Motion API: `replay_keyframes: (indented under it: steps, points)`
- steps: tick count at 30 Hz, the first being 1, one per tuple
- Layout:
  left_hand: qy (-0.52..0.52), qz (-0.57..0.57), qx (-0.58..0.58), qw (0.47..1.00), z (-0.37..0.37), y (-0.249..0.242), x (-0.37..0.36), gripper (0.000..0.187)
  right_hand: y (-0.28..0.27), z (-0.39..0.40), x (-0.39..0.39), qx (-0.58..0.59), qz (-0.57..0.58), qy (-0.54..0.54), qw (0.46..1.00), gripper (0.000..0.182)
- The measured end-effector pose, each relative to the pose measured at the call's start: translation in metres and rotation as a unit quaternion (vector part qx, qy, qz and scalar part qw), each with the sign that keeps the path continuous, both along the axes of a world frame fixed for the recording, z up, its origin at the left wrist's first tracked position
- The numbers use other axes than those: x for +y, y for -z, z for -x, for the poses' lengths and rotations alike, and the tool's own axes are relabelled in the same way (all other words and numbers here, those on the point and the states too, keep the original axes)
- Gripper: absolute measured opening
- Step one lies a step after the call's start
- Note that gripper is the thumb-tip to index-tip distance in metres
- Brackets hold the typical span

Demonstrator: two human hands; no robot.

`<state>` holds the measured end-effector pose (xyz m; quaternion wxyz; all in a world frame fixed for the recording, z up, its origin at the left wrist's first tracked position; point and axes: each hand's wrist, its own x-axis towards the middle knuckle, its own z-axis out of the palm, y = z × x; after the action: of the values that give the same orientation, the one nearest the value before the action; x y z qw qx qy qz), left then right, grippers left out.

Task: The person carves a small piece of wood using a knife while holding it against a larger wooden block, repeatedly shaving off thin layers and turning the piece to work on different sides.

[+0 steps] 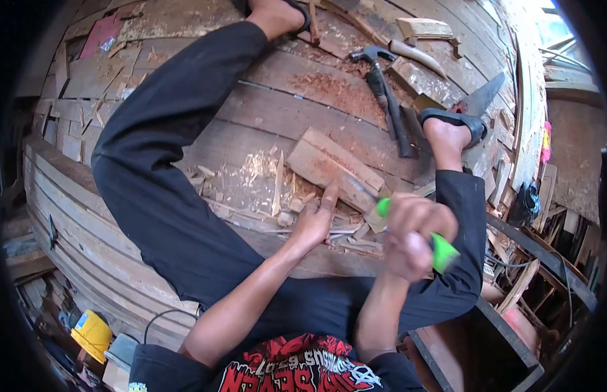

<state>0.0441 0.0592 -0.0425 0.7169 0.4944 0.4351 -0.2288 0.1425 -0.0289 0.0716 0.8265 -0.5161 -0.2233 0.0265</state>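
A wooden block [319,163] lies at a slant on the plank floor between my legs, with reddish shavings on its upper face. My left hand [313,222] holds the block at its near edge, one finger stretched along the wood and the others partly hidden. Wrapped around the bright green handle of a chisel [445,253] is my right hand [417,235], slightly blurred by motion. The chisel's thin metal blade points up and left onto the block; its tip is too blurred to make out.
Beyond the block lie a claw hammer [375,62], a dark-handled tool [396,117] and a curved wooden handle [417,57]. A saw [483,95] rests near my right foot. Wood chips [257,173] litter the planks. An open wooden box [473,349] stands at lower right.
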Motion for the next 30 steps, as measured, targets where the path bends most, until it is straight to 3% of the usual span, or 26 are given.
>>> replay_keyframes:
  steps: [3,6,7,9,12,14,15,16,18,21,25,26,28,30]
  points:
    - [0.018,0.001,-0.001,1.000,-0.003,-0.003,0.002,0.071,-0.016,0.000,-0.006,-0.015,-0.008,-0.009,1.000,0.032]
    - [-0.011,0.003,-0.014,1.000,-0.002,0.003,-0.002,0.066,0.051,0.016,0.007,0.007,0.221,-0.013,0.975,0.031]
    - [-0.027,0.024,-0.063,0.997,0.001,0.008,-0.002,0.062,0.052,0.014,0.006,0.016,0.200,-0.008,0.980,0.031]
    - [0.002,0.019,-0.018,1.000,0.004,0.008,-0.002,0.050,0.042,0.020,0.004,0.051,0.162,0.000,0.985,0.030]
    - [0.022,0.037,0.005,0.999,-0.001,-0.001,0.006,0.045,-0.008,0.007,-0.001,0.002,0.050,0.010,0.999,0.032]
    - [-0.002,0.004,-0.001,1.000,-0.003,-0.003,0.003,0.064,-0.003,0.006,-0.005,0.004,0.047,-0.002,0.999,0.033]
    - [-0.005,0.008,-0.006,1.000,-0.002,-0.001,0.002,0.065,0.003,0.006,-0.008,0.003,0.045,-0.009,0.999,0.033]
    - [-0.009,0.011,-0.014,1.000,0.000,0.005,0.002,0.066,0.036,0.015,-0.007,-0.045,0.234,0.112,0.965,0.034]
    - [-0.009,0.007,-0.030,0.999,-0.005,0.005,0.004,0.067,0.048,0.016,0.000,0.034,0.219,-0.034,0.975,0.034]
    - [0.001,0.005,-0.034,0.999,-0.005,0.004,0.005,0.068,0.029,0.011,-0.006,0.028,0.161,0.027,0.986,0.033]
    - [0.015,0.019,-0.012,1.000,-0.004,0.000,0.005,0.068,-0.007,0.002,-0.001,-0.022,0.026,0.014,0.999,0.033]
    - [-0.006,0.041,-0.012,0.999,-0.006,-0.001,0.006,0.068,0.021,0.007,-0.007,0.003,0.071,0.037,0.997,0.032]
    - [-0.047,0.085,-0.014,0.995,-0.005,0.001,0.004,0.067,0.078,0.018,-0.001,0.022,0.223,-0.015,0.974,0.030]
    - [-0.060,0.089,-0.014,0.994,-0.013,-0.003,0.008,0.065,0.068,0.004,0.007,0.045,0.168,0.004,0.985,0.029]
